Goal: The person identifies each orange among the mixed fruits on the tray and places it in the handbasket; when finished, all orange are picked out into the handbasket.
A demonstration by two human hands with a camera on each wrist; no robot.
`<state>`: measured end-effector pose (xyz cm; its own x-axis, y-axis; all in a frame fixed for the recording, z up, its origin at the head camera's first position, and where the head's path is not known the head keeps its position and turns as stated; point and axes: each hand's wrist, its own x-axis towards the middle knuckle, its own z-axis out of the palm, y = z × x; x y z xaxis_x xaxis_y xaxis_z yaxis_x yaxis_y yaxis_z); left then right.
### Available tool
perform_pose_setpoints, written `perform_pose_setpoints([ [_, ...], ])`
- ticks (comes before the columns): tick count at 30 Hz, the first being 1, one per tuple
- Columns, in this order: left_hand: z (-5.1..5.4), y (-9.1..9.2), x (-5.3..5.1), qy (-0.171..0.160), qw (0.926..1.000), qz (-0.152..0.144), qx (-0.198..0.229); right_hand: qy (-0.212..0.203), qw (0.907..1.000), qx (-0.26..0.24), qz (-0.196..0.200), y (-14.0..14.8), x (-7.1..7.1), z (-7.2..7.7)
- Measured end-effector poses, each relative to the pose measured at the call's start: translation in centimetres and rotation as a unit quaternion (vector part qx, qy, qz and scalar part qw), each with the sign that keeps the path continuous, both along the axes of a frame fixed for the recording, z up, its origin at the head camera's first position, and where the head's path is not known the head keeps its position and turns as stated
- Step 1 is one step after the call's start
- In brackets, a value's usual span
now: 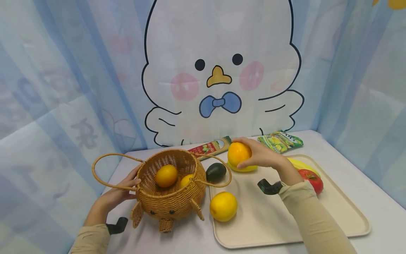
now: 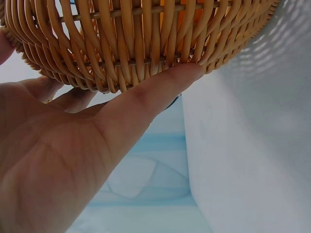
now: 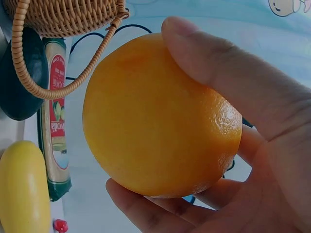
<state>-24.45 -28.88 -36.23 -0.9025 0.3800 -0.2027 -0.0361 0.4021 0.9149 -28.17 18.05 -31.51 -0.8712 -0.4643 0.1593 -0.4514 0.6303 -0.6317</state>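
My right hand (image 1: 261, 153) grips an orange (image 3: 160, 116) between thumb and fingers, raised over the back left part of the tray. A wicker basket (image 1: 171, 203) with an animal face and two loop handles stands at the left, holding an orange (image 1: 166, 175) and another orange-yellow fruit (image 1: 187, 180), partly hidden by the wall. My left hand (image 1: 122, 187) holds the basket's left side from outside. In the left wrist view the thumb (image 2: 150, 94) lies along the weave; some fingers are hidden behind it.
A beige tray (image 1: 260, 229) bears a yellow lemon-like fruit (image 1: 223, 207), a red fruit (image 1: 312, 180) and long yellow fruits (image 3: 24, 189). A dark green avocado-like fruit (image 1: 216, 172) lies beside the basket. Behind are a long red-labelled packet (image 1: 215, 146) and a green bag (image 1: 280, 141), before a curtain (image 1: 219, 127).
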Motion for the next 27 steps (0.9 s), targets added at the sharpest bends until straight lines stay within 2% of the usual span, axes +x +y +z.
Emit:
perform_pose_setpoints([
  [16,0.1,0.1,0.0,-0.008,0.9999,0.012,-0.006,0.024,0.9996,-0.001,0.018,-2.1,0.1,1.8],
  [27,0.1,0.0,0.0,0.000,1.0000,0.003,-0.005,0.022,0.9991,0.000,0.035,-3.3,0.3,2.6],
])
